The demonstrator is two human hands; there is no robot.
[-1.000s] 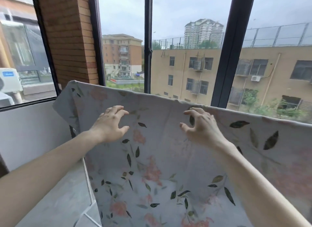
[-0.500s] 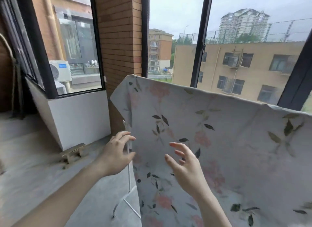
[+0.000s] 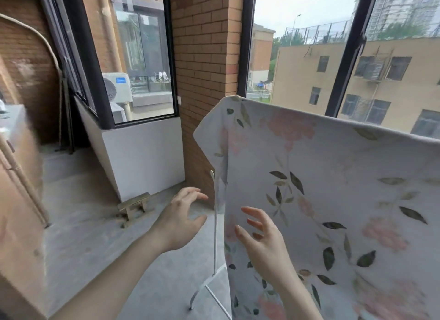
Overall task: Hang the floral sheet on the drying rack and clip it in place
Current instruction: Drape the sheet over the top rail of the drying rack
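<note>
The floral sheet (image 3: pixel 333 188), pale with pink flowers and dark leaves, hangs draped over the top bar of the drying rack and fills the right half of the view. The rack's white upright post (image 3: pixel 215 224) and its splayed feet show just left of the sheet's edge. My left hand (image 3: pixel 181 220) hovers left of the post, fingers spread and loosely bent, holding nothing. My right hand (image 3: pixel 262 241) is in front of the sheet's lower left part, fingers spread, holding nothing. No clip is visible.
A small wooden stool (image 3: pixel 134 206) sits on the grey floor by the white low wall (image 3: pixel 142 157). A brick pillar (image 3: pixel 202 57) stands behind the rack. A wooden cabinet (image 3: pixel 16 200) is at the far left. Dark-framed windows run along the back.
Both hands came off the sheet's top edge and dropped lower. The view swung left, so the sheet now sits at the right and the rack's post and floor are showing.
</note>
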